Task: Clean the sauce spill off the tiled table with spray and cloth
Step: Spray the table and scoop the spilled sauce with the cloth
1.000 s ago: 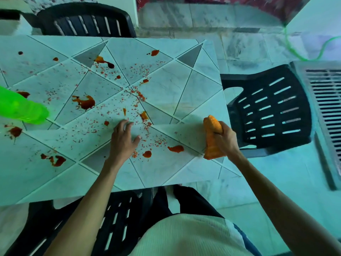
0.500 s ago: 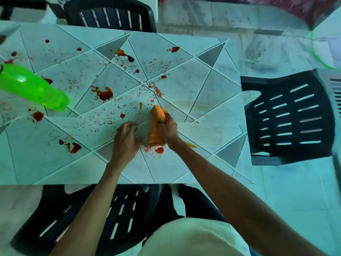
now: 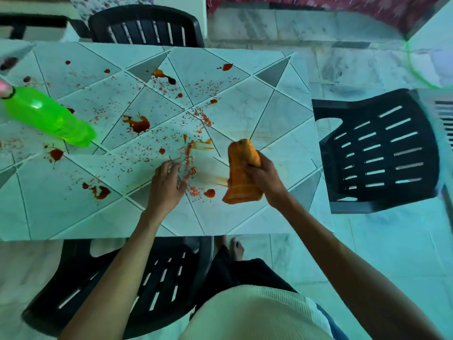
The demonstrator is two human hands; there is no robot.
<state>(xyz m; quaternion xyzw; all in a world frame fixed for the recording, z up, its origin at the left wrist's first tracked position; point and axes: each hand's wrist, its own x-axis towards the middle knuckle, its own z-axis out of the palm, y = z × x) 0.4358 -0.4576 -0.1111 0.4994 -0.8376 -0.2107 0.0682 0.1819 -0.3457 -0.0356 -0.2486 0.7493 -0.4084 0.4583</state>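
Near the middle of the tiled table's (image 3: 245, 109) near edge, the right hand (image 3: 266, 176) grips an orange cloth (image 3: 241, 173), fingers and thumb curled round its bunched upper part. The cloth hangs in a thick fold with its lower end down at the tiles (whether it actually presses on them cannot be told). Just left of it the left hand (image 3: 166, 187) lies palm down on the tabletop, fingers loosely spread and holding nothing, the fingertips beside a narrow ridge of red sauce flecks (image 3: 188, 153). Between the two hands the tiles carry faint orange streaks and one round sauce drop (image 3: 210, 193). Larger dark-red sauce blots (image 3: 137, 123) and fine red speckles are scattered across the table's middle and left part, up to the far edge. A green plastic bottle (image 3: 49, 116) sits toward the table's left end, well apart from both hands, its top cut off by the edge of the view. Black slatted plastic chairs stand at the far edge (image 3: 147, 28), the right end (image 3: 382, 153) and the near edge (image 3: 159, 278).
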